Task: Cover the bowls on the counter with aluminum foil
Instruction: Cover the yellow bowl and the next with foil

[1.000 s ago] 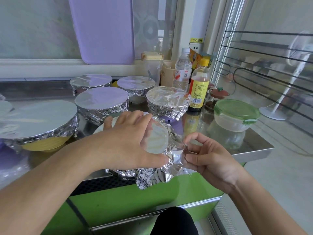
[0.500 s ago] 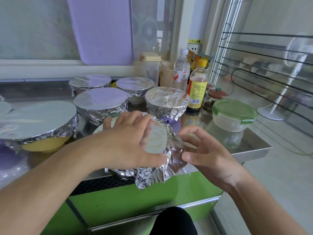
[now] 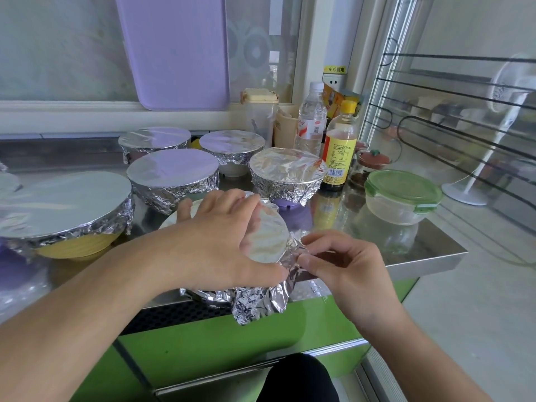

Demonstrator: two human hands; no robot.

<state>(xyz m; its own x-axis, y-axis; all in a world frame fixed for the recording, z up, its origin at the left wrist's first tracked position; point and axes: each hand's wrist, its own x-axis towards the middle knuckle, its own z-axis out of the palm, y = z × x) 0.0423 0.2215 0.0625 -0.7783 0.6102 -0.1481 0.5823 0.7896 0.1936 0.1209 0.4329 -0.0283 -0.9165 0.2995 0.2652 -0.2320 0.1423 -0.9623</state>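
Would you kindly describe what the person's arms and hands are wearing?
Nothing is worn: the left hand and right hand are bare, with no gloves, rings or watch visible. Both forearms are bare too, with no sleeves in view.

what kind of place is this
Most likely a home kitchen: a steel counter crowded with foil-covered bowls, a sauce bottle and a lidded food container beside a window.

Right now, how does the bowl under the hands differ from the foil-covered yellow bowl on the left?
The near bowl has loose foil hanging over the counter edge; the yellow bowl has foil crimped tight. The near one is held by the left hand and pinched by the right hand; the yellow one is untouched. Both have flat foil tops.
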